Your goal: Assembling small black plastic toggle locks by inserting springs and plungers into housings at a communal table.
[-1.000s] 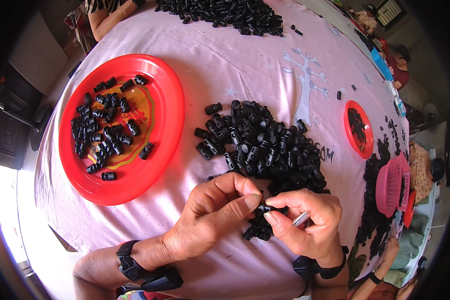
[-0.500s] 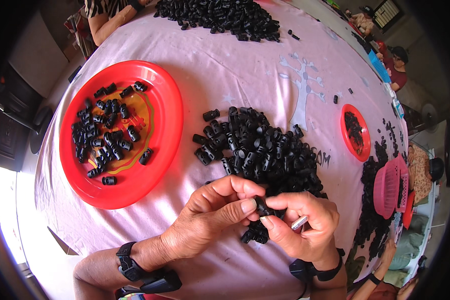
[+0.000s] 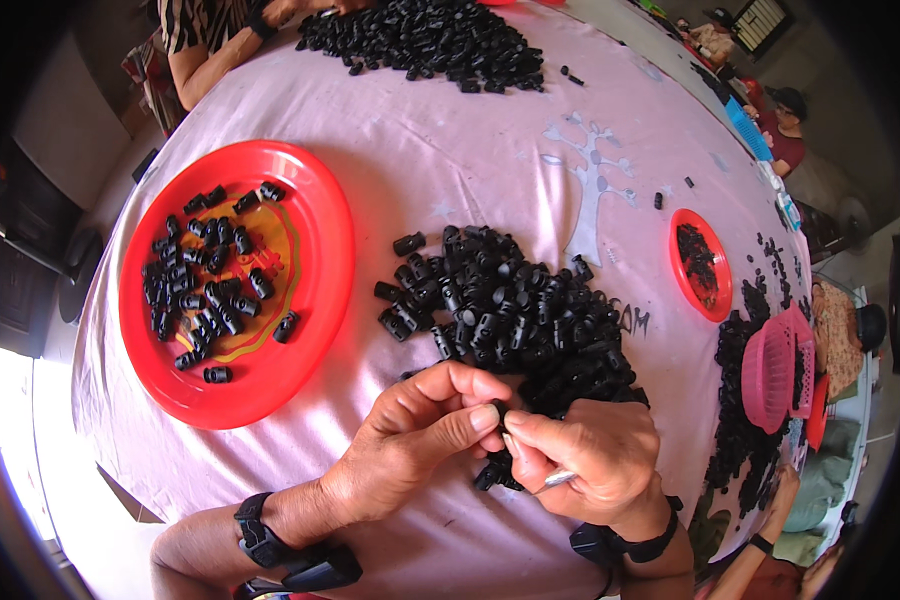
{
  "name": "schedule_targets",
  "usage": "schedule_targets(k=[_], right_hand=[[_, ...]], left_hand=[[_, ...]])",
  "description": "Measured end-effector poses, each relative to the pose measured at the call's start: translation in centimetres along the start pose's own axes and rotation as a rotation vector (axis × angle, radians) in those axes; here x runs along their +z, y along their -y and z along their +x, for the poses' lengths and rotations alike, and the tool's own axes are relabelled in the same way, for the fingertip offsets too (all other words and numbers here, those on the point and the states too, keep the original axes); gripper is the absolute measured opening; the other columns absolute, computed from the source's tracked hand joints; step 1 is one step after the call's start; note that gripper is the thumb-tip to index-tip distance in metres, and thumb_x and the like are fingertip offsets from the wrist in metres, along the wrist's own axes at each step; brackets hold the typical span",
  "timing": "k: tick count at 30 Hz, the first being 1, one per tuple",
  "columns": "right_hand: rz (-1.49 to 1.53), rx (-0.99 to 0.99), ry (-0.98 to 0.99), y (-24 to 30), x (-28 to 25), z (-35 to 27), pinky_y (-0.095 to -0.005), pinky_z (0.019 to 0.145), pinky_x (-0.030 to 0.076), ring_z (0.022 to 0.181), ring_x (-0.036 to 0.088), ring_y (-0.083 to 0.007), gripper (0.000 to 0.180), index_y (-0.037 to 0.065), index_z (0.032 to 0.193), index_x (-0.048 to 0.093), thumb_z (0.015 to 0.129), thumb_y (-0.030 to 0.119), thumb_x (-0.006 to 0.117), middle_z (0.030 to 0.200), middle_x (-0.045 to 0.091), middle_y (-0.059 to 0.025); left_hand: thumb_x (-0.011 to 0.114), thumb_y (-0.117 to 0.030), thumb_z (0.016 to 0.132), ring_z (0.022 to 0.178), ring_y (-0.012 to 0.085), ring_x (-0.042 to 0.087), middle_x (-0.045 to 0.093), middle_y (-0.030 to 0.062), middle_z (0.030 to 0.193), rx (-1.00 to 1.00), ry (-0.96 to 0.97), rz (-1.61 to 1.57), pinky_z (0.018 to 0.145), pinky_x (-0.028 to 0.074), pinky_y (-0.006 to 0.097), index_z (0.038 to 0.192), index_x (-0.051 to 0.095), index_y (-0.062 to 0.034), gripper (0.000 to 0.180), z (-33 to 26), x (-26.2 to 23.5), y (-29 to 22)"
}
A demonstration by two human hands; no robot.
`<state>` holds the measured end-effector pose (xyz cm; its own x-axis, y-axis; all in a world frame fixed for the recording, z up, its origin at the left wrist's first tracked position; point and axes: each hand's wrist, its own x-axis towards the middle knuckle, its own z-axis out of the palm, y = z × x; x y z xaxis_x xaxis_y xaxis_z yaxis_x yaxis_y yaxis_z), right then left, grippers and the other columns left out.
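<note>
Between the thumb and fingertips of my left hand (image 3: 425, 430) is a small black plastic cord lock (image 3: 499, 411), mostly covered by the fingers. Pressed up against it, my right hand (image 3: 595, 455) is closed around a slim silver metal tool (image 3: 559, 479), of which only a short length shows. Just beyond my hands lies a heap of black cord locks (image 3: 500, 300), cylindrical with holes in their sides. To the left, a red round tray (image 3: 315, 330) with a yellow pattern carries more of these cord locks in a loose cluster.
The table wears a pink cloth (image 3: 420, 150). A large black pile (image 3: 430, 45) lies at the far side by another person's arm (image 3: 215, 65). On the right are a small red dish (image 3: 682, 275), a pink basket (image 3: 765, 375), scattered black parts and more people.
My right hand has turned over and shifted left, its fingers curling in against the cord lock. The silver tool now points lower. The whole view has shifted slightly.
</note>
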<state>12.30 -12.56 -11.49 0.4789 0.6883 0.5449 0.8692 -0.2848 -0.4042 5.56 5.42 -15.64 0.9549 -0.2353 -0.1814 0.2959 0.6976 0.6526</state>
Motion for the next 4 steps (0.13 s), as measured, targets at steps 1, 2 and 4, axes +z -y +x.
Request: schedule_targets(k=[1,2,4], right_hand=[[0.005,-0.003,-0.019,-0.07,0.05,-0.10,-0.0277,0.040,0.041,0.042,0.053,-0.0153,0.025,0.009,0.094,0.067,0.071,0.002,0.071,0.054,0.054,-0.0005],[0.007,-0.006,-0.039,-0.12,0.06,-0.24,-0.0277,0.040,0.041,0.042,0.053,-0.0155,0.024,0.009,0.093,0.066,0.070,0.002,0.071,0.055,0.054,-0.0004],[0.026,0.019,-0.075,0.23,0.11,-0.05,-0.0283,0.042,0.045,0.044,0.056,-0.0168,0.023,0.009,0.093,0.066,0.071,0.005,0.071,0.058,0.058,-0.0012]], left_hand=[[0.056,-0.011,0.095,0.089,0.0072,0.056,0.061,0.0015,0.100,0.000,0.019,0.008,0.084,0.047,0.023,0.114,0.056,-0.0033,0.021,0.10,0.09,0.11],[0.056,-0.011,0.095,0.089,0.0074,0.056,0.061,0.0015,0.100,-0.004,-0.003,0.012,0.084,0.047,0.023,0.114,0.056,-0.0038,0.021,0.12,0.16,0.22],[0.055,-0.010,0.095,0.090,0.0085,0.057,0.061,0.0024,0.101,0.000,-0.031,0.033,0.086,0.048,0.025,0.115,0.056,-0.0064,0.021,-0.16,0.11,0.14]])
